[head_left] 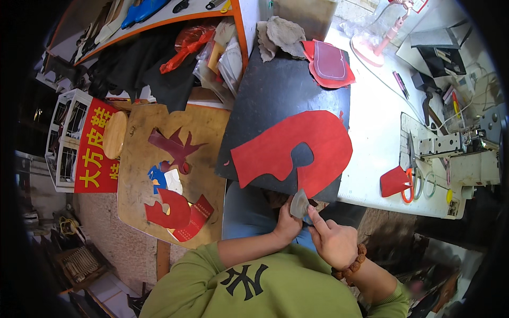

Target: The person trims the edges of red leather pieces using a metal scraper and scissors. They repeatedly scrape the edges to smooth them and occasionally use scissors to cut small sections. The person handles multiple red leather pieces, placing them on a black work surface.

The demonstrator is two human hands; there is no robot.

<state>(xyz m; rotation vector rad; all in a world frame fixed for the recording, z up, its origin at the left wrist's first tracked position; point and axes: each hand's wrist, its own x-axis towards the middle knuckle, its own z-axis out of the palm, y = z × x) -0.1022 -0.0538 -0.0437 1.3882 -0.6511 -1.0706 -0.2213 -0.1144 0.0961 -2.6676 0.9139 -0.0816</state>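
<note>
My left hand (288, 222) is closed around a flat, pale grey piece with a rounded edge (299, 203), held just off the front edge of the black work board (265, 90). Whether it is a blade or a stone, I cannot tell. My right hand (336, 243) has its index finger laid along the grey piece's side, the other fingers curled in; what they grip is hidden. Beyond both hands lies a large, curved red leather piece (327, 138) with a notch in its inner edge. Stacked red and maroon leather pieces (330, 64) rest at the board's far right.
On the wooden table (135, 185) at left are maroon scraps (180, 147) and red scraps (175, 208). Orange-handled scissors (408, 186) and a red scrap (393, 182) lie on the white table beside a sewing machine (461, 153). A grey cloth (281, 36) sits at the board's far edge.
</note>
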